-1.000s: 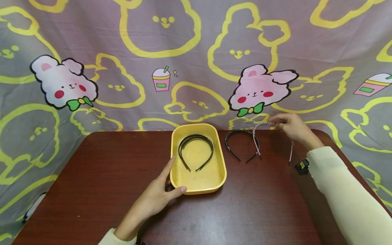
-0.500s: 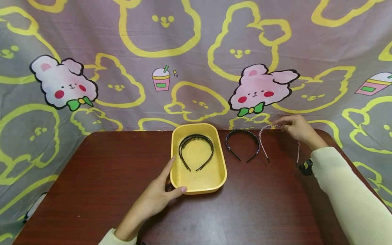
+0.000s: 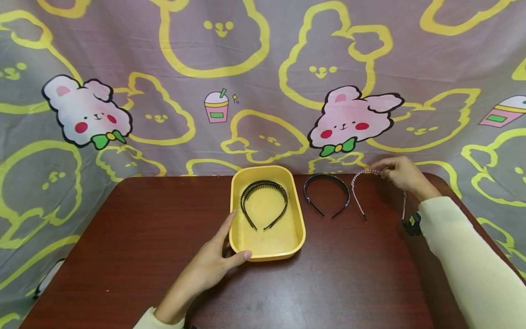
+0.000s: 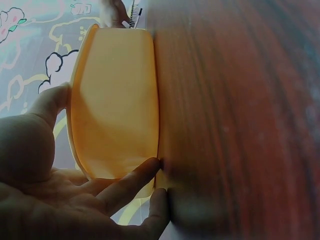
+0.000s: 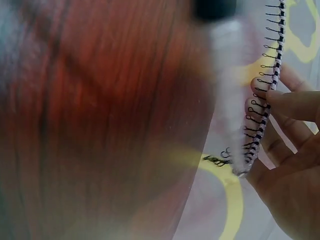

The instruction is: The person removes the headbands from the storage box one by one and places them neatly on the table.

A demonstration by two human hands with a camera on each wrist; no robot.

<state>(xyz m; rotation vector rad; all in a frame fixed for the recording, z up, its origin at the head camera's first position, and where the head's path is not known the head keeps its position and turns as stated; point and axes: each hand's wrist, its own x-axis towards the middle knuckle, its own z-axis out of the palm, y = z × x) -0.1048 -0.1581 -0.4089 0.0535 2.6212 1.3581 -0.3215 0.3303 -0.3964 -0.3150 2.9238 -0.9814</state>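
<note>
My left hand [image 3: 207, 266] rests against the near left corner of a yellow plastic tray [image 3: 271, 252], thumb at the front rim and forefinger along the left side. The left wrist view shows its extended fingers touching the tray's outer wall [image 4: 117, 105]. Inside the tray lie black toothed headbands [image 3: 265, 183], apparently overlapping. At the table's far right, my right hand [image 3: 404, 177] pinches the top of a pale pink headband [image 3: 357, 195]. Small dark wire loops line this headband [image 5: 262, 117] in the right wrist view. Between it and the tray lies another dark headband [image 3: 327, 177].
The brown wooden table [image 3: 144, 256] ends at the back against a hanging cloth [image 3: 255, 82] printed with rabbits and yellow outlines. A small black device [image 3: 412, 225] sits at my right wrist.
My right hand has moved a little to the right with the pink headband, drawing it away from the dark headband it overlapped in view. The left hand and tray stay in place.
</note>
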